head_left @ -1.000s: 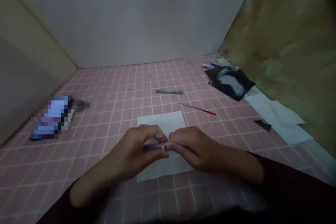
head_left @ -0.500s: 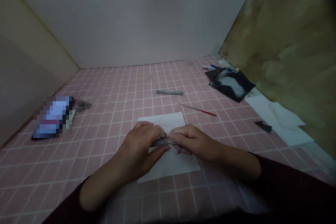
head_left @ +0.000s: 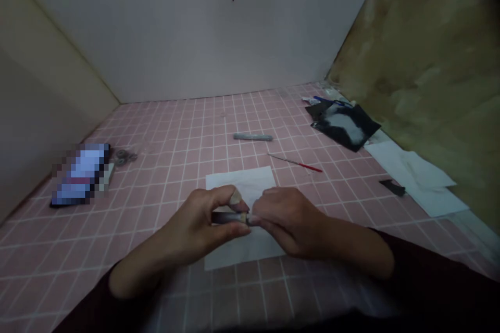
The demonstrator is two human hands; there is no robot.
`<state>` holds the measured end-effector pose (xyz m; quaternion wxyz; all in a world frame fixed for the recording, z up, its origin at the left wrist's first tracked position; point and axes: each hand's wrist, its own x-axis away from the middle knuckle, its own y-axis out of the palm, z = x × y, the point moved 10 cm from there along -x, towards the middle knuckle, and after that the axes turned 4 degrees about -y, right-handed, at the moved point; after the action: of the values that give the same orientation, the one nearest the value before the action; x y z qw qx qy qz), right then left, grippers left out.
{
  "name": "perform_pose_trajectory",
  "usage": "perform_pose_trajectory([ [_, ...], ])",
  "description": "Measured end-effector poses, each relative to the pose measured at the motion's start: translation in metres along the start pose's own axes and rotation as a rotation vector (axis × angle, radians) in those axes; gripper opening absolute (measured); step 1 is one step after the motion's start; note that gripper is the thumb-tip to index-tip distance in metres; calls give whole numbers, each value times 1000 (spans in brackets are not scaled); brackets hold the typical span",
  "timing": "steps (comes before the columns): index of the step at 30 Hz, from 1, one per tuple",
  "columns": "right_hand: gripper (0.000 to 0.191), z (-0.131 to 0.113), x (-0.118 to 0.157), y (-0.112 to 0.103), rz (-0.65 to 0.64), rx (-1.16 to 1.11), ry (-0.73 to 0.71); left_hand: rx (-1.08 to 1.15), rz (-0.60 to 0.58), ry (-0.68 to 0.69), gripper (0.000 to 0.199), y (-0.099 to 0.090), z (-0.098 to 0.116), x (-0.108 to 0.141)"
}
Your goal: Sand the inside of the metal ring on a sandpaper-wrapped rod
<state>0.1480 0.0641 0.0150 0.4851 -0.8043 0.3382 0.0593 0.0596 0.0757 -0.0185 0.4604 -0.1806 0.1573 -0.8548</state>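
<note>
My left hand point(head_left: 199, 223) and my right hand point(head_left: 291, 221) meet above a white paper sheet point(head_left: 244, 179). Between them lies a short dark cylinder point(head_left: 228, 217), possibly a pen or pencil body. My left fingers and thumb grip its shaft, while my right fingertips pinch its end near a pale band. The right fingers hide that end. The sheet lies on a pink grid-lined surface point(head_left: 172, 192).
Farther out lie a grey stick point(head_left: 253, 137), a thin red-tipped rod point(head_left: 296, 163), a black packet point(head_left: 346, 125), loose white sheets point(head_left: 420, 182), a small dark piece point(head_left: 391, 187), a pixelated object point(head_left: 80, 174) and small metal bits point(head_left: 125, 156). Walls rise behind and on both sides.
My hands have turned and drawn slightly toward me, and the dark cylinder now shows more clearly between them. The objects around the sheet have not moved.
</note>
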Motion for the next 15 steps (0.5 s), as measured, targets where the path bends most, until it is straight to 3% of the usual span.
perform_pose_trajectory([
  [2,30,-15,0,-2,-1,241,-159,170,-87,-57,16,4,-4,-1],
  [4,31,-20,0,-1,7,378,-222,266,-120,-80,16,4,-5,-1],
  [9,27,-22,2,0,25,252,-246,173,-154,-81,15,9,-1,2],
  [12,28,4,-1,-2,-60,-48,-29,-143,17,14,12,-8,8,3],
  [15,36,37,4,13,-133,-521,337,-438,241,205,12,-16,29,6],
])
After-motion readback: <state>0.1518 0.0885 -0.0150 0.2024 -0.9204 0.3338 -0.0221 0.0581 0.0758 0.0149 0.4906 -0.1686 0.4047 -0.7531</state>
